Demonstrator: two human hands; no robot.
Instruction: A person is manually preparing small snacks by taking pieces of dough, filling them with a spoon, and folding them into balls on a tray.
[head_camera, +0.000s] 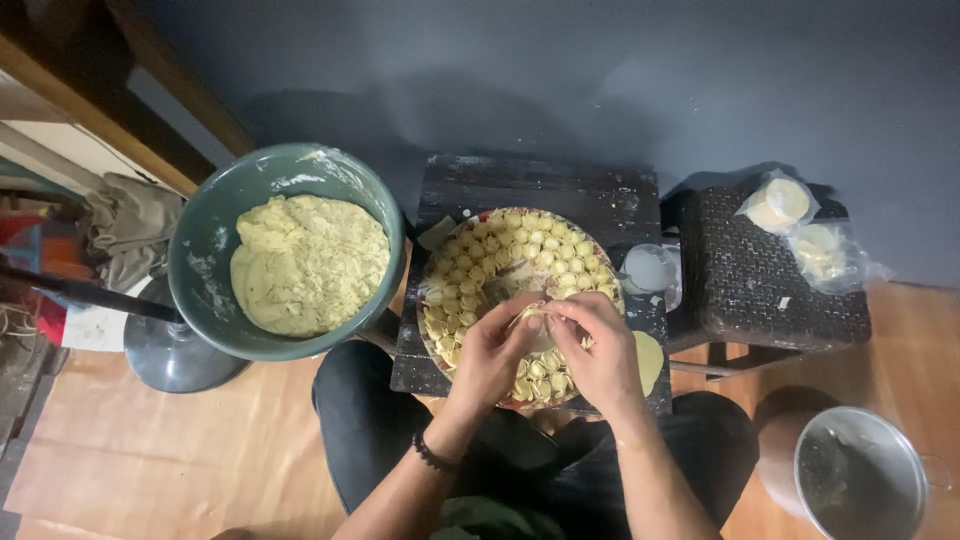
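Head view puts both of my hands together over the near side of the round tray (432, 300), which sits on a dark stool straight ahead of my knees. Between them I pinch one small dumpling (531, 314): my left hand (492, 352) comes in from the lower left and my right hand (598, 350) from the lower right, fingertips closed on the pale dough from either side, so its long axis runs roughly left to right between the two grips. It hangs just above the tray's bare middle, ringed by rows of finished pieces (520, 240) along the rim. Both hands are equally near it. A loose round wrapper (650, 360) lies just right of my right hand, and the bowl of filling (305, 262) stands well off to my left.
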